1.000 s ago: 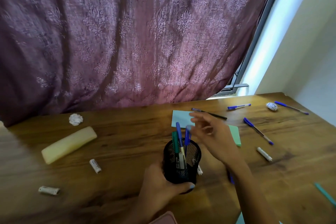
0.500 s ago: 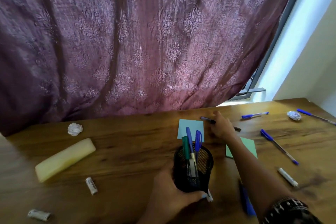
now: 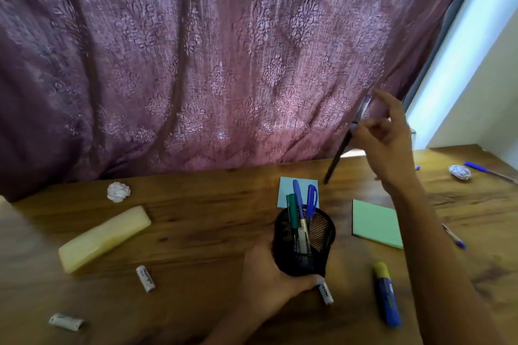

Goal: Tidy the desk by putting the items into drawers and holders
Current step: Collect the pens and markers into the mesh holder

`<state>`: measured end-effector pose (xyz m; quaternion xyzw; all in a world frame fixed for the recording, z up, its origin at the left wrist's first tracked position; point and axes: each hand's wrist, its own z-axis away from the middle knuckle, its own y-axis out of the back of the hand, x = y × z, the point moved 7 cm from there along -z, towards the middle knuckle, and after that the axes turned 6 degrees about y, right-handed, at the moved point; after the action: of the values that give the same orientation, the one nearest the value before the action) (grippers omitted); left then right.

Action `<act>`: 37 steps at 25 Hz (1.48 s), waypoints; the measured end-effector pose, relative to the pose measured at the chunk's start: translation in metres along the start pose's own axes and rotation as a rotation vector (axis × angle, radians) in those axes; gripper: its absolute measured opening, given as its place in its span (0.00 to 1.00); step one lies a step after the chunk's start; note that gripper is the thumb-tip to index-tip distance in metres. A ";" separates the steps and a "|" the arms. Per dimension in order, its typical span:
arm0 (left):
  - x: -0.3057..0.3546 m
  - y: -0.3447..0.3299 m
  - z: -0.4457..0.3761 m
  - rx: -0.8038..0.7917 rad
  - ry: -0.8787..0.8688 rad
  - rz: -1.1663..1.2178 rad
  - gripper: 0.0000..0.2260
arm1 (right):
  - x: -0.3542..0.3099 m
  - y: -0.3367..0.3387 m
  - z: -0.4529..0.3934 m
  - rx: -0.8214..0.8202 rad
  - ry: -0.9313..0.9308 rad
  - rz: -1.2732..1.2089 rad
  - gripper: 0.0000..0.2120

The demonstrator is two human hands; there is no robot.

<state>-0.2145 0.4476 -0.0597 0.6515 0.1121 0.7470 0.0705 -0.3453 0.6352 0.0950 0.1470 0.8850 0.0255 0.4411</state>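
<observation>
My left hand [image 3: 273, 274] grips a black mesh pen holder [image 3: 305, 241] tilted toward me on the wooden desk [image 3: 196, 232]. Three pens stand in it, one green and two blue [image 3: 300, 204]. My right hand [image 3: 384, 143] is raised above the desk to the right of the holder, pinching a dark pen [image 3: 340, 154] that points down and left, its tip clear of the surface. A blue note [image 3: 287, 186] lies behind the holder and a green note pad [image 3: 375, 223] to its right.
A yellow pencil case [image 3: 103, 238], a crumpled paper ball [image 3: 118, 191] and small white tubes [image 3: 145, 278] [image 3: 66, 322] lie to the left. A blue and yellow glue stick [image 3: 386, 294], another paper ball [image 3: 459, 171] and loose blue pens [image 3: 487, 171] lie on the right. A purple curtain hangs behind.
My right hand has picked the dark pen up off the desk behind the note and lifted it into the air. My left hand has kept hold of the holder.
</observation>
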 end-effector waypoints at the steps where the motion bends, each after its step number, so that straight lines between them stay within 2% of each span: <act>1: 0.000 -0.001 0.001 0.007 0.000 -0.003 0.30 | -0.024 -0.002 0.008 -0.060 0.015 -0.138 0.26; 3: 0.002 -0.002 0.003 0.018 -0.014 -0.016 0.30 | -0.061 -0.012 0.033 -0.203 0.033 -0.200 0.25; 7: 0.010 -0.004 0.011 0.047 -0.071 -0.034 0.31 | -0.076 -0.037 0.085 -0.443 0.038 0.058 0.26; 10: 0.015 -0.008 0.018 0.038 -0.097 -0.032 0.30 | -0.071 -0.043 0.105 -0.516 0.063 0.192 0.23; 14: 0.015 -0.020 0.021 -0.011 -0.078 -0.023 0.35 | -0.063 -0.034 0.113 -0.484 0.084 0.313 0.21; 18: 0.019 -0.040 0.021 -0.054 -0.081 -0.024 0.36 | -0.053 -0.007 0.117 -0.415 0.104 0.416 0.23; 22: 0.023 -0.059 0.019 -0.129 -0.071 0.022 0.32 | -0.018 0.052 0.106 -0.124 -0.049 0.326 0.13; 24: 0.025 -0.070 0.019 -0.163 -0.065 0.029 0.31 | 0.025 0.089 0.095 0.009 -0.138 0.459 0.13; 25: 0.025 -0.075 0.018 -0.178 -0.066 0.029 0.31 | 0.052 0.104 0.090 0.017 -0.216 0.575 0.16; 28: 0.027 -0.088 0.018 -0.218 -0.061 0.021 0.30 | 0.132 0.138 0.089 -0.126 -0.465 0.880 0.24; 31: 0.028 -0.098 0.016 -0.235 -0.056 0.021 0.32 | 0.176 0.151 0.094 -0.237 -0.590 1.004 0.27; 35: 0.027 -0.106 0.014 -0.246 -0.030 0.008 0.30 | 0.178 0.148 0.088 -0.341 -0.484 1.205 0.19; 37: 0.027 -0.108 0.014 -0.246 -0.031 0.004 0.30 | 0.167 0.149 0.083 -0.339 -0.429 1.256 0.18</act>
<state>-0.2084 0.5596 -0.0605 0.6496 0.0173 0.7451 0.1500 -0.3396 0.8181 -0.0588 0.5633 0.5085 0.3850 0.5253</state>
